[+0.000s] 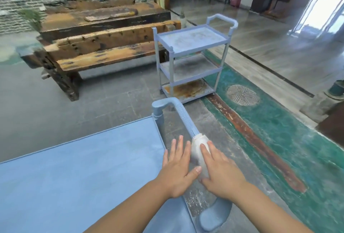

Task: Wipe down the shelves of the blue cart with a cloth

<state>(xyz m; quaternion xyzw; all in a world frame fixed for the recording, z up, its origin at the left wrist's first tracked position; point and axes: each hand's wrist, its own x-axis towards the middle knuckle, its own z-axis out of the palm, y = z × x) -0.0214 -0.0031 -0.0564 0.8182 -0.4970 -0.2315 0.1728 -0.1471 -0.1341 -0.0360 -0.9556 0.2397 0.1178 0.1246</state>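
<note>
Cloth [199, 151], pale and bunched, drapes the near cart's handle bar [184, 117], between both hands; left hand [176, 169] and right hand [221, 171] lie flat, fingers straight, flanking it; bar's long axis runs away ahead; top shelf [74, 167] lies leftward.

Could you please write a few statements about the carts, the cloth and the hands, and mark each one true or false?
1. The cloth is draped over the near cart's handle. True.
2. The left hand grips a spray bottle. False: its fingers are straight and it holds nothing.
3. The right hand rests on the cloth. True.
4. The far cart has a single shelf. False: it has three.
5. The far cart's bottom shelf carries a rusty brown stain. True.
6. A bucket stands on the near cart's top shelf. False: no bucket is there.
</note>
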